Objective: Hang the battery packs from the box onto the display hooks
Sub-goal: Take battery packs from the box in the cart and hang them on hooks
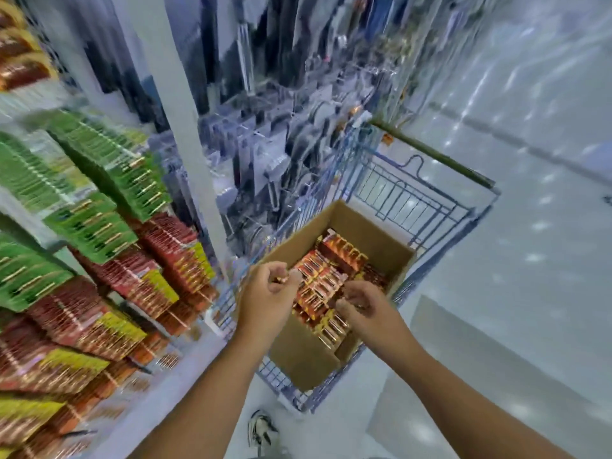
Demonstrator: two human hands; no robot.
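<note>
Shop aisle flooring surrounds a wire cart (427, 207) in which one open cardboard box (308, 356) is carried, kept beside the display hooks (109, 226). Battery packs (331, 276), too many and too blurred to be counted, are stacked inside. Two hands are lowered over them: left hand (266, 293) and right hand (362, 306), fingers curled; whether anything is pinched cannot be told.

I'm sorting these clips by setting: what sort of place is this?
Most likely a retail store aisle. Green and red carded battery packs hang in rows on display hooks, and an open brown cardboard box of stock sits in a blue wire shopping cart.
</note>
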